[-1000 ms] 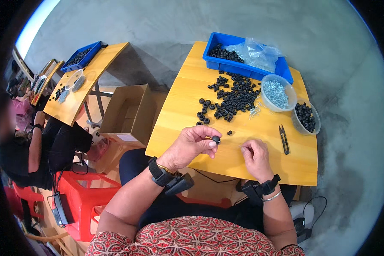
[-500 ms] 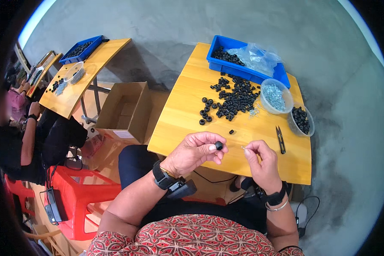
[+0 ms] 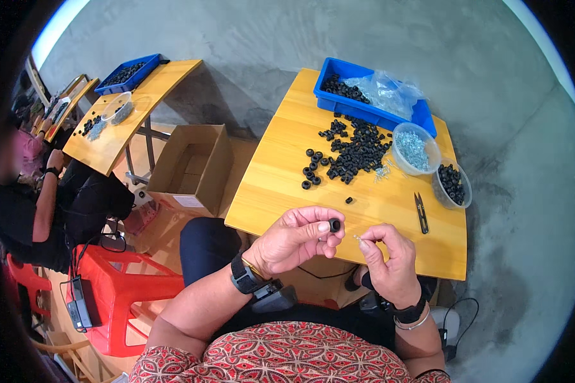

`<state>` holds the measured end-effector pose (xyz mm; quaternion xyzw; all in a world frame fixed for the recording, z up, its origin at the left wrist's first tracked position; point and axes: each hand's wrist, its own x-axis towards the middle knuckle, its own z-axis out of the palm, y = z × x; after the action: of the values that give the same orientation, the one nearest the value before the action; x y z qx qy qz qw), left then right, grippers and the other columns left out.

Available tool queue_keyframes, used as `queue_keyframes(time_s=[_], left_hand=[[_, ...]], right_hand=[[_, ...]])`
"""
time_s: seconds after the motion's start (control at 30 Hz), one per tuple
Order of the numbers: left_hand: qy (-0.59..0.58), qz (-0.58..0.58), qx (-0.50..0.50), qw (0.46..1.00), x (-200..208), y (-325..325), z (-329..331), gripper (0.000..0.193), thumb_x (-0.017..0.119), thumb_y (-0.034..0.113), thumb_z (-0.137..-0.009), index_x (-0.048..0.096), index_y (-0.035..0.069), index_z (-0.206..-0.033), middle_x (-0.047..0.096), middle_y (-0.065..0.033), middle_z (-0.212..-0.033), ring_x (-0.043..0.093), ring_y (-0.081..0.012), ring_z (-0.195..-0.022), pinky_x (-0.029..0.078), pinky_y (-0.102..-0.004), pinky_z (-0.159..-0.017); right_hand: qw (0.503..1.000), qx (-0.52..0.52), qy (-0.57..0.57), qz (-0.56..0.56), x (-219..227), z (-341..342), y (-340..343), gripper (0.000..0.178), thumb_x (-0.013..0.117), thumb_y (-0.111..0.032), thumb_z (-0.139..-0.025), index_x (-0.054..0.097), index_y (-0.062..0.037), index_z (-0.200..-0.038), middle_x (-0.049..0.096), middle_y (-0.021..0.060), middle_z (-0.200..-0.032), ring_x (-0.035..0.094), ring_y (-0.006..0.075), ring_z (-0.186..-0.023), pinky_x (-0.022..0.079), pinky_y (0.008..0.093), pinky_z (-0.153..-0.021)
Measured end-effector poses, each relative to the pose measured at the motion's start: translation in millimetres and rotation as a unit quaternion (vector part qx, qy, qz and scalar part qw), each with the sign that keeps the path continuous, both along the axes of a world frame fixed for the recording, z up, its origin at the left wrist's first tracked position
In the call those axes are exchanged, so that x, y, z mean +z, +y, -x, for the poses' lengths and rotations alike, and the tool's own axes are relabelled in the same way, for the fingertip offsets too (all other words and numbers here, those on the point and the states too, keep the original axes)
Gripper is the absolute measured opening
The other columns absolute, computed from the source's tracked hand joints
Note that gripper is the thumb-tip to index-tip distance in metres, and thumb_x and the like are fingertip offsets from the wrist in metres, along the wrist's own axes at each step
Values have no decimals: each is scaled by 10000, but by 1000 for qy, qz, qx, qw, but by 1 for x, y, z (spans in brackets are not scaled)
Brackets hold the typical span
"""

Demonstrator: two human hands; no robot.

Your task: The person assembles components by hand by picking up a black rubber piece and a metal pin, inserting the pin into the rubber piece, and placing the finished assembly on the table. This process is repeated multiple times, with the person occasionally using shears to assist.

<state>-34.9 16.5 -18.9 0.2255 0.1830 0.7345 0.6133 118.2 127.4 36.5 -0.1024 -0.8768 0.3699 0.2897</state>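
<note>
My left hand (image 3: 294, 242) is closed around a round black knob-like piece (image 3: 334, 225), held between thumb and fingers with its hole turned up. Just to the right, my right hand (image 3: 391, 265) pinches a tiny silvery screw-like piece (image 3: 358, 238) close to the black piece but apart from it. Both hands hover over the near edge of the yellow table (image 3: 268, 185). A small black part (image 3: 349, 200) lies alone beyond the left hand. Farther off spreads a pile of small black parts (image 3: 359, 150), with rounder black pieces (image 3: 310, 169) at its left.
A blue tray (image 3: 364, 111) with black parts and a clear bag stands at the back. Clear tubs of silvery pieces (image 3: 415, 171) and black parts (image 3: 469, 193) sit right, near thread snips (image 3: 421, 213). Left are a cardboard box (image 3: 204, 182), red stool (image 3: 115, 306) and seated person (image 3: 45, 204).
My right hand has moved left and slightly down, bringing the silvery piece nearer the black one. The black piece has tilted, so its hole now shows.
</note>
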Motion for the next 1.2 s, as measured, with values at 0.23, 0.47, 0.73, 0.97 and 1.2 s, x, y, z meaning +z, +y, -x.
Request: queue_keyframes(time_s=[0.23, 0.47, 0.73, 0.97, 1.2], left_hand=[[30, 12, -1, 999, -1, -1, -1, 254, 546, 104, -848, 551, -9, -1076, 569, -99, -906, 560, -138, -754, 494, -277, -666], [136, 60, 48, 988, -1, 0, -5, 215, 529, 40, -847, 566, -19, -1050, 590, -93, -877, 600, -149, -733, 530, -288, -677], [244, 67, 70, 965, -5, 2, -6, 221, 533, 36, -846, 561, -19, -1058, 605, -65, -843, 597, -124, -707, 529, -276, -679], [274, 99, 46, 955, -10, 3, -11, 192, 549, 35, -840, 587, 5, -1025, 610, -35, -830, 573, -82, -663, 496, -214, -635], [219, 108, -33, 969, -22, 4, -9, 174, 546, 30, -836, 588, -9, -1000, 625, -79, -866, 592, -115, -672, 513, -250, -646]], right_hand=[[1000, 12, 9, -8, 5, -1, 0, 65, 571, -25, -787, 513, 2, -802, 551, 119, -713, 564, 254, -641, 440, 307, -583], [996, 25, 1, -90, 1, 5, 2, 112, 576, 15, -747, 487, -12, -810, 496, 117, -694, 512, 290, -626, 411, 356, -554], [991, 33, -28, -128, -3, 7, 5, 123, 580, 19, -725, 482, -14, -793, 498, 114, -704, 510, 294, -649, 415, 363, -571], [981, 77, -76, -159, -10, 8, 7, 146, 596, -4, -720, 467, -18, -787, 503, 115, -715, 517, 302, -689, 420, 376, -589], [990, 75, -119, -16, -27, 5, 10, 144, 599, -33, -747, 458, -28, -776, 494, 124, -682, 522, 312, -642, 417, 365, -560]])
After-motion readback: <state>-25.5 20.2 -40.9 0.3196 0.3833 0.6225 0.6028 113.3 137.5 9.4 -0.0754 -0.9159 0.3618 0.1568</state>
